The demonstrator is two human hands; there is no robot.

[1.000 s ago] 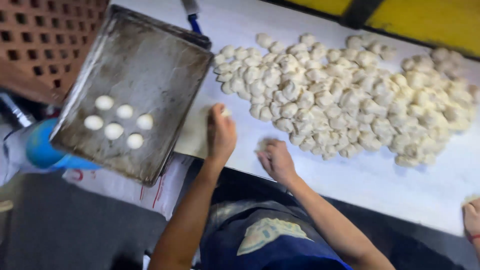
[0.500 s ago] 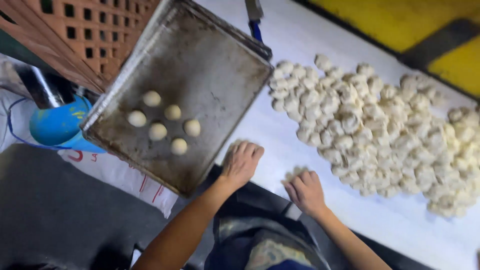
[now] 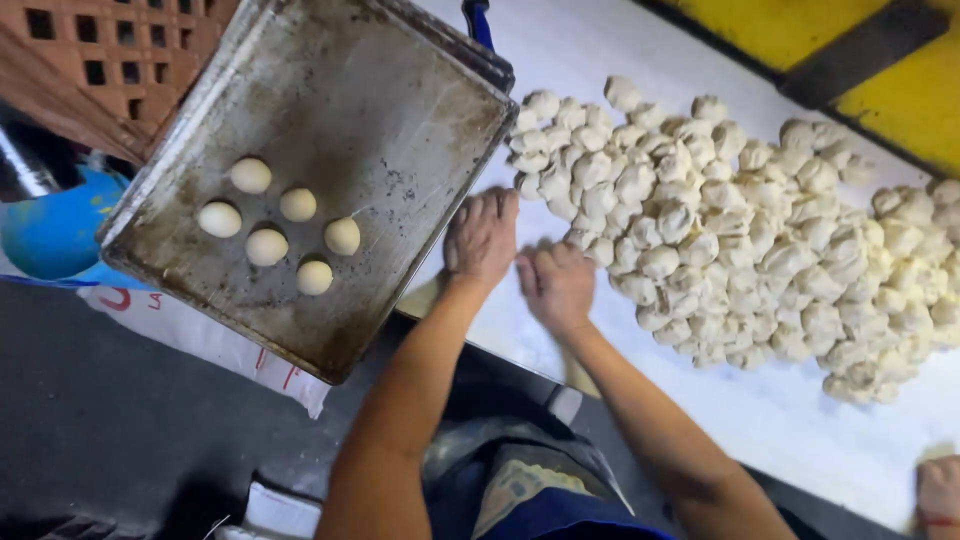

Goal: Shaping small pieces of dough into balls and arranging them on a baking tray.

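Observation:
A large heap of raw white dough pieces [image 3: 740, 230] lies on the white table [image 3: 800, 420]. My left hand [image 3: 481, 236] rests palm down on the table beside the heap's near-left edge, fingers together; what lies under it is hidden. Just right of it, my right hand [image 3: 556, 284] is curled over a dough piece at the heap's edge. To the left, a worn metal baking tray [image 3: 380, 110] holds several smooth round dough balls [image 3: 280, 235] grouped near its left corner.
A blue tub [image 3: 55, 225] and a brick-coloured lattice crate [image 3: 100, 60] sit left of the tray. A blue handle [image 3: 478, 20] shows behind the tray. A yellow surface [image 3: 900, 90] borders the table's far side. Another person's hand [image 3: 938, 495] shows at the bottom right.
Both my hands have come closer together and moved up to the edge of the dough heap. The tray and its balls stay as they were; the view has shifted.

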